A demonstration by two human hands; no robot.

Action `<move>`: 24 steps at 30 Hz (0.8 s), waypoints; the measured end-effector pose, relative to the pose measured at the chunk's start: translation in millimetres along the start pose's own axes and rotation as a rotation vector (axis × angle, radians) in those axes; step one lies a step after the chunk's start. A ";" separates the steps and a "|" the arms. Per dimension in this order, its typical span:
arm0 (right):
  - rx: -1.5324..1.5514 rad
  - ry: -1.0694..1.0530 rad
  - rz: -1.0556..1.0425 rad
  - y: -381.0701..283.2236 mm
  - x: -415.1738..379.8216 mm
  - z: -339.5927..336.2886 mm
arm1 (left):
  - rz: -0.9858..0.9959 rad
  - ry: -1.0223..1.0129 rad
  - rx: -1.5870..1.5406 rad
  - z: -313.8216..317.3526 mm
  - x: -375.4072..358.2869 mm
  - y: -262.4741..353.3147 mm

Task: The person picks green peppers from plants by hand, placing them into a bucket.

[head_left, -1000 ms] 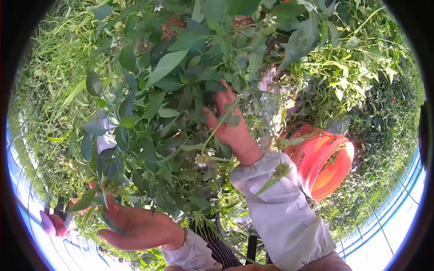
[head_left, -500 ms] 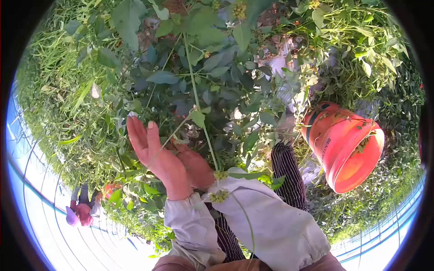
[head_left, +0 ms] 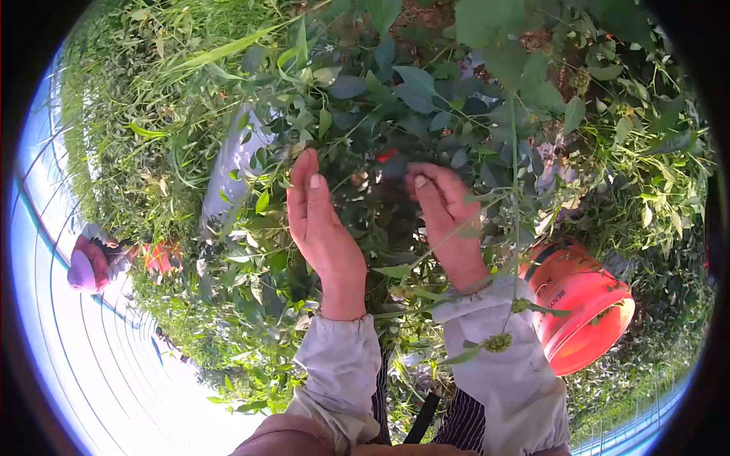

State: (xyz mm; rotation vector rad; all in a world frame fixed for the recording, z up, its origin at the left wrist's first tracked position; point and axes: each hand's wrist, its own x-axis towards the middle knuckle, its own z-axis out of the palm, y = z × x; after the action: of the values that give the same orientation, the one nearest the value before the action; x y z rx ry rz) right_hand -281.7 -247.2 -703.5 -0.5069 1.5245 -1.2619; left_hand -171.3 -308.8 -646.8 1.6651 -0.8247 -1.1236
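My left hand (head_left: 327, 235) is raised among the plants with its fingers stretched upward and its thumb a little apart. It is open, and I see nothing in it. To its right, my right hand (head_left: 450, 216) reaches into the leaves with its fingers and thumb curled toward each other. Whatever it may be pinching is blurred and too dark to make out. A small red spot (head_left: 386, 156) shows just left of its fingertips, among dark green leaves (head_left: 417, 90). Thin stems with a yellowish-green flower head (head_left: 496, 343) cross in front of my right sleeve.
An orange-red bucket (head_left: 582, 311) lies tilted at my right, with some leaves inside. Pale plastic sheeting (head_left: 237, 163) shows through the foliage at left. Farther left are a person in a purple hat (head_left: 87, 267) and another orange thing (head_left: 161, 258). Dense greenery surrounds me.
My hands were close together with the wrists overlapping; now they are apart, the right one farther right and deeper in the leaves. The view has turned, and the red spot has come into sight.
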 end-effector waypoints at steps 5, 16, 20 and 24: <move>-0.402 0.031 -0.130 8.5 39.4 15.3 | -0.053 -0.020 -0.089 -7.7 3.4 1.8; -0.932 -0.161 -0.462 9.5 22.2 43.0 | -0.107 -0.006 -0.057 -13.8 5.6 2.3; -0.866 -0.156 -0.099 -8.2 3.8 52.8 | -0.107 -0.048 -0.086 -19.6 6.8 -2.5; 0.080 -0.209 0.708 -14.2 -0.4 49.2 | -0.090 -0.113 0.036 -18.2 6.0 0.6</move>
State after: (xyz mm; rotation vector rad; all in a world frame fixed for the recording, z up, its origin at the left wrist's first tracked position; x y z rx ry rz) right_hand -241.8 -274.0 -685.7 -0.0226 1.2986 -0.6874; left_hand -152.2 -308.4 -645.4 1.6949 -0.8520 -1.2814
